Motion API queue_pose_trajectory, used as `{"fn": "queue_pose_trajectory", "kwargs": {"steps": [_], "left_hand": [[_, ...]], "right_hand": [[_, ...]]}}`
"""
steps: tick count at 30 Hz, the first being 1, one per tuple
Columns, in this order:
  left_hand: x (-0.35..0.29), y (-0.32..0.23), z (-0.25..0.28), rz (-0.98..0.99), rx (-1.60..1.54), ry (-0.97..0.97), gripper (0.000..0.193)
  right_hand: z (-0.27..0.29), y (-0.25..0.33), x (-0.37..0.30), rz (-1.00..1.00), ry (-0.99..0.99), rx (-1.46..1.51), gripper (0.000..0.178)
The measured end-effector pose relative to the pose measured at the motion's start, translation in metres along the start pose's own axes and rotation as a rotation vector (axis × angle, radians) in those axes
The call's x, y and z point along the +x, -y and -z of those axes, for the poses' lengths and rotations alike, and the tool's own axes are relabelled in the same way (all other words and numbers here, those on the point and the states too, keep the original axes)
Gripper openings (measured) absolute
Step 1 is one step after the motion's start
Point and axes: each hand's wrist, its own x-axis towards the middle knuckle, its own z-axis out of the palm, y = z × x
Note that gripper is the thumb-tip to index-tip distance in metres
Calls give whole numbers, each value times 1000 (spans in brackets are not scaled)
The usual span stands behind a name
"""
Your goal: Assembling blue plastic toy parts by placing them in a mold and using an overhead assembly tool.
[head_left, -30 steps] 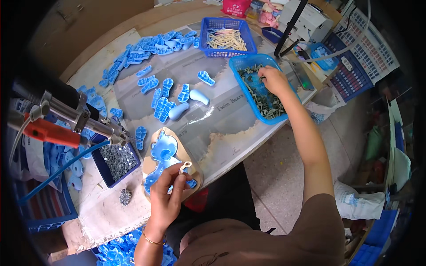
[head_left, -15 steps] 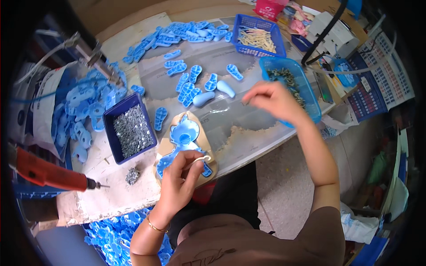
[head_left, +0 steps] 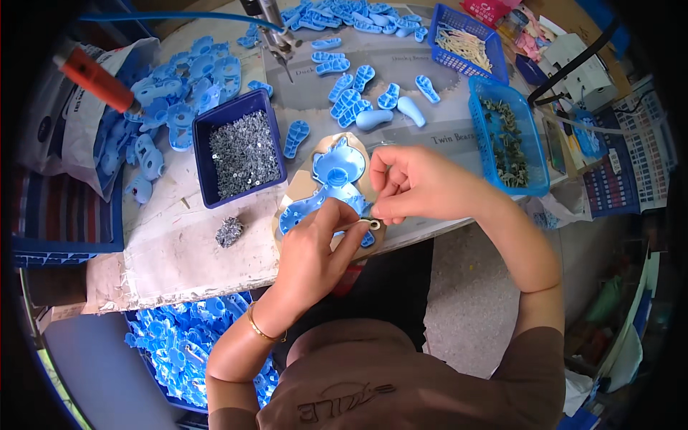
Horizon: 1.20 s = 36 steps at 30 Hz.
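Note:
My left hand (head_left: 315,247) is closed in a pinch on a thin cream plastic piece with a ringed end (head_left: 375,224). Right beside that end is my right hand (head_left: 426,183), its thumb and fingers pinched together; whatever they hold is too small to make out. Both hands are over a hollow blue figure-shaped plastic shell (head_left: 337,166), which lies with its inside up on a tan shaped block (head_left: 302,188) at the table's near edge. My left hand covers part of the shell's lower half.
Left of the block stand a dark blue tray (head_left: 201,168) of small metal parts and a metal clump (head_left: 229,231). Two hanging drivers, one red (head_left: 93,77), one metallic (head_left: 276,32), are overhead. Blue pieces (head_left: 353,107) lie beyond; baskets (head_left: 534,190) (head_left: 459,64) stand right.
My right hand has come from beside the light blue basket to the cream piece in my left hand. The view has shifted, and the red driver appears farther up.

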Motion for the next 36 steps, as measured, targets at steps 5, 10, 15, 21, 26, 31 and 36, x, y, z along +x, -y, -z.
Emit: {"fn": "queue_pose_trajectory", "kwargs": {"steps": [5,10,15,21,26,31,36], "left_hand": [[-1,2,-4,-89,183,-65,19],[-1,2,-4,-97,187,-66,17],[-4,7,4,-133,112,92,15],[-10,16,7,-7,48,-80,18],[-15,21,26,-142,401,-220,48],[-15,39,32,-149,537,-244,44],[-9,48,28,-150,516,-234,30]], "right_hand": [[-12,11,1,38,-93,-231,30],[-6,3,9,-17,-35,-121,30],[-1,-3,12,-60,179,28,28],[-29,-17,8,209,-13,45,28],[-25,-34,23,162,-181,79,29],[-29,-37,38,104,-172,31,28],[-31,-33,40,107,-208,-93,25]]}}
